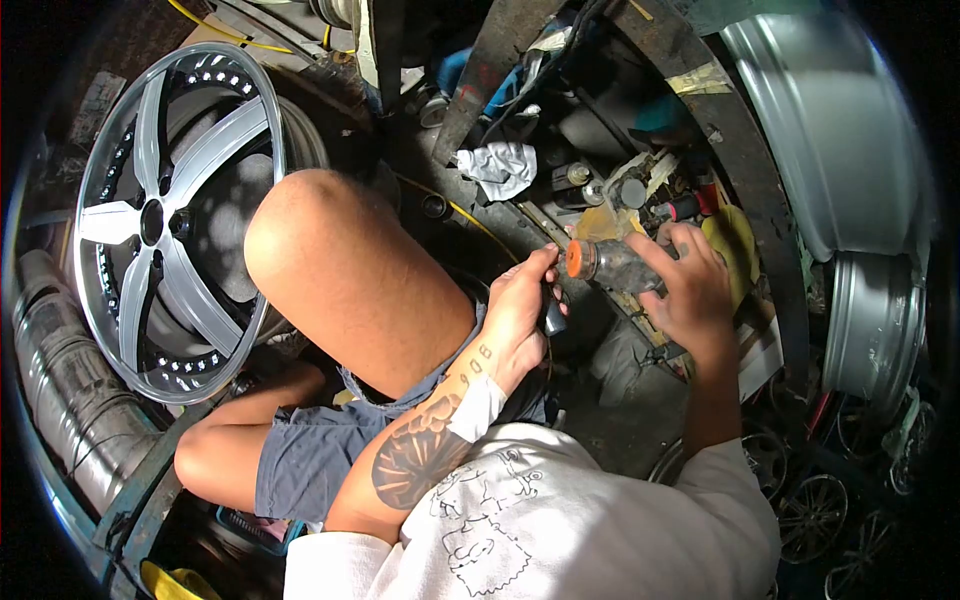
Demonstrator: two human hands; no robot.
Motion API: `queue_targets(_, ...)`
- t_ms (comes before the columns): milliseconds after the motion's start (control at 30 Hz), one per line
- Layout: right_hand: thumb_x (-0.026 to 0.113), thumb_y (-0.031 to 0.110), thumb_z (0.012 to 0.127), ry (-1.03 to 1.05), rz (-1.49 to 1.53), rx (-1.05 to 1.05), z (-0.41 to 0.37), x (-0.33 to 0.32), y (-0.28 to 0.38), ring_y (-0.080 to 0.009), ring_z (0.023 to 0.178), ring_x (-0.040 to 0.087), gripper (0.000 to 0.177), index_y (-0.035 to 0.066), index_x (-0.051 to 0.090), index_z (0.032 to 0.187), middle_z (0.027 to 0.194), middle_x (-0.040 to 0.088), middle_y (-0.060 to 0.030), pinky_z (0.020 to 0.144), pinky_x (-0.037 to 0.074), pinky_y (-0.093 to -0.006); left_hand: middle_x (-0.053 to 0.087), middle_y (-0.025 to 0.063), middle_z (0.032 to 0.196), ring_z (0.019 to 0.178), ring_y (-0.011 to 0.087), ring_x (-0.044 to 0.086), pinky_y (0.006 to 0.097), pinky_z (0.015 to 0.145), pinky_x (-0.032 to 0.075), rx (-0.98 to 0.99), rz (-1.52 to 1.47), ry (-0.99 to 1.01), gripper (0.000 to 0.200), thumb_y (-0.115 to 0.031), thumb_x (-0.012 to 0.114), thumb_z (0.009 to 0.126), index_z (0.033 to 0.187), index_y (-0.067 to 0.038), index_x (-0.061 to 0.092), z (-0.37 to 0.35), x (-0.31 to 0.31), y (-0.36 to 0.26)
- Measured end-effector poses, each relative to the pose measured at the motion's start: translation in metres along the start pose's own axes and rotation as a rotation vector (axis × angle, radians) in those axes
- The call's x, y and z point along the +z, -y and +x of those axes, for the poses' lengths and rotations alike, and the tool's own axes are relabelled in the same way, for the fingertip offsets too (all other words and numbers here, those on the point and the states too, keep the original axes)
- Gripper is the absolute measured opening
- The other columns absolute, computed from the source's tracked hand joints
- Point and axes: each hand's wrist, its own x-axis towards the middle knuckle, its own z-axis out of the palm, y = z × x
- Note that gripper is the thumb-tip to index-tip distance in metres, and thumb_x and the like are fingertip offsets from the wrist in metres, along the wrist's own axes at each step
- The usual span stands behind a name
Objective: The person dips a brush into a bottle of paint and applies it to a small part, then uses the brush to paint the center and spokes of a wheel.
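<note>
My right hand (688, 285) is wrapped around a clear bottle (622, 266) with dark contents. Its orange cap (576, 258) points left toward my other hand. Close to that cap, my left hand (522, 300) is closed around a dark handle-like piece (554, 318), whose end shows below the fingers; I cannot tell what it is. Left of my raised knee stands a silver and black wheel rim (205, 180) with five spokes. Behind the bottle, a yellow cloth (732, 245) is partly covered by my right hand.
A white rag (500, 170) lies beyond my hands, beside small bottles (573, 180) and other clutter. More silver rims (830, 120) line the right side. A metal frame (775, 200) curves past my right arm. At lower left lies a cylindrical metal piece (75, 370).
</note>
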Motion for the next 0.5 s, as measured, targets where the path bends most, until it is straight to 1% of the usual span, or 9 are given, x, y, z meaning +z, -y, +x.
queue_targets(67,0.08,0.012,0.061,-0.002,-0.009,0.0,-0.001,0.002,-0.001,-0.0302,0.106,0.054,0.067,0.026,0.061,0.124,0.111,0.054,-0.0088,0.087,0.047,-0.0425,0.05,-0.005,0.067,0.057,0.0089,0.049,0.0247,0.049,0.043,0.002,-0.003,-0.002,0.018,-0.025,0.062,0.095,0.084,-0.012,0.058,-0.001,0.0,0.0)
queue_targets(167,0.08,0.01,0.062,-0.009,0.051,0.022,-0.002,0.005,-0.003,-0.0318,0.105,0.055,0.066,0.023,0.06,0.124,0.11,0.055,-0.0101,0.086,0.047,-0.0436,0.05,-0.0049,0.068,0.058,0.0091,0.049,0.0246,0.049,0.043,0.001,-0.015,0.002,0.017,-0.025,0.063,0.094,0.086,-0.011,0.058,-0.001,0.001,0.0)
queue_targets(267,0.081,0.011,0.066,-0.083,0.276,0.038,-0.002,0.018,-0.007,-0.035,0.103,0.058,0.064,0.016,0.059,0.125,0.109,0.058,-0.0128,0.085,0.049,-0.0434,0.05,-0.005,0.068,0.059,0.0094,0.049,0.0247,0.05,0.043,-0.01,-0.058,0.024,0.017,-0.025,0.064,0.094,0.089,-0.01,0.057,0.0,-0.001,0.001)
queue_targets(367,0.081,0.01,0.067,-0.143,0.591,0.091,-0.003,0.037,-0.003,-0.0347,0.1,0.061,0.058,0.003,0.058,0.12,0.108,0.061,-0.0161,0.089,0.047,-0.0391,0.049,-0.0052,0.068,0.06,0.0097,0.048,0.0247,0.05,0.042,-0.027,-0.102,0.05,0.017,-0.024,0.064,0.094,0.09,-0.01,0.056,0.003,-0.002,0.001)
queue_targets(400,0.08,0.009,0.074,-0.146,0.622,0.075,-0.004,0.043,-0.004,-0.0281,0.101,0.063,0.057,0.0,0.054,0.124,0.111,0.063,-0.0149,0.092,0.047,-0.0357,0.049,-0.0052,0.068,0.06,0.0097,0.048,0.0248,0.05,0.042,-0.034,-0.109,0.048,0.017,-0.024,0.064,0.094,0.09,-0.01,0.056,0.002,-0.002,0.0)
queue_targets(500,0.081,0.018,0.079,-0.192,1.08,0.217,0.001,0.094,-0.003,-0.0234,0.103,0.062,0.052,-0.002,0.054,0.118,0.114,0.062,-0.0171,0.089,0.049,-0.035,0.048,-0.0057,0.068,0.06,0.0097,0.047,0.0252,0.052,0.042,-0.032,-0.108,0.064,0.016,-0.025,0.064,0.094,0.091,-0.011,0.056,0.001,-0.003,0.0)
